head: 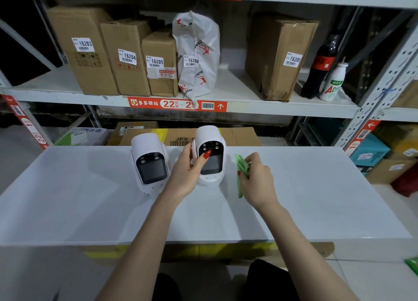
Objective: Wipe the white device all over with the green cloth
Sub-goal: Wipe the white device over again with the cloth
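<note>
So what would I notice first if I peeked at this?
Two white devices stand at the table's far edge: one alone, the other gripped by the left hand. Beside it, the right hand holds a green cloth. Numbered cardboard boxes fill the shelf behind.

White table [90, 210], metal shelving [248, 110], cardboard boxes [86, 52]

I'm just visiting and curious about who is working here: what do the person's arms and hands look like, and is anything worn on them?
Both forearms are bare, with no sleeves, gloves, watch or bracelets in view. The left hand has long fingernails painted glossy red. On the right hand a red-painted nail shows too. No rings can be seen on either hand.
</note>
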A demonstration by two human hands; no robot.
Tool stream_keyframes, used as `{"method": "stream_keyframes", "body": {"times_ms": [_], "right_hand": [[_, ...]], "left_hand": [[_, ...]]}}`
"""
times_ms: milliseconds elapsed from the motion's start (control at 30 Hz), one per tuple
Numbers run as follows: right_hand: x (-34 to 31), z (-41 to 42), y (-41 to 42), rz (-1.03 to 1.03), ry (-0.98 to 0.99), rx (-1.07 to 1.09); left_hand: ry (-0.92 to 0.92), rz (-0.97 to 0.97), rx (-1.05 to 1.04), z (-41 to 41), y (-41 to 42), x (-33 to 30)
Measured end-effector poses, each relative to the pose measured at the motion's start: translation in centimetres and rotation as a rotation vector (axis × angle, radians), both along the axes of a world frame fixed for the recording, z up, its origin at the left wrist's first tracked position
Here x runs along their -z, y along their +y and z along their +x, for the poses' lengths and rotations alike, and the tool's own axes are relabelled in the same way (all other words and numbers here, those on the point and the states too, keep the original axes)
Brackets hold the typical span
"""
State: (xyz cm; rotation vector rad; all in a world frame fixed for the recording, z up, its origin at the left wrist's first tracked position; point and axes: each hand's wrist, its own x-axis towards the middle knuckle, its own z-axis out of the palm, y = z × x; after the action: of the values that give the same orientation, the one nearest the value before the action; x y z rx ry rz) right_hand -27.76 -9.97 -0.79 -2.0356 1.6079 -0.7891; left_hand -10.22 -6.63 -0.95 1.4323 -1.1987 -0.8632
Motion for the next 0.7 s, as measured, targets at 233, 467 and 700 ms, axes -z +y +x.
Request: {"method": "stream_keyframes", "body": {"times_ms": [233, 467, 700], "right_hand": [[1.2, -0.5, 1.1, -0.116, 0.294, 0.004], [1.3, 0.2, 2.4, -0.077, 0.575, -0.179], [-0.5, -0.4, 2.8, 0.197, 0.559, -0.317]], "left_hand": [[0.000, -0.001, -0.009, -0.1, -0.1, 0.2], [0.010, -0.016, -0.007, -0.1, -0.1, 0.2], [0.008, 0.022, 0.012, 0.3, -0.2, 0.6]]}}
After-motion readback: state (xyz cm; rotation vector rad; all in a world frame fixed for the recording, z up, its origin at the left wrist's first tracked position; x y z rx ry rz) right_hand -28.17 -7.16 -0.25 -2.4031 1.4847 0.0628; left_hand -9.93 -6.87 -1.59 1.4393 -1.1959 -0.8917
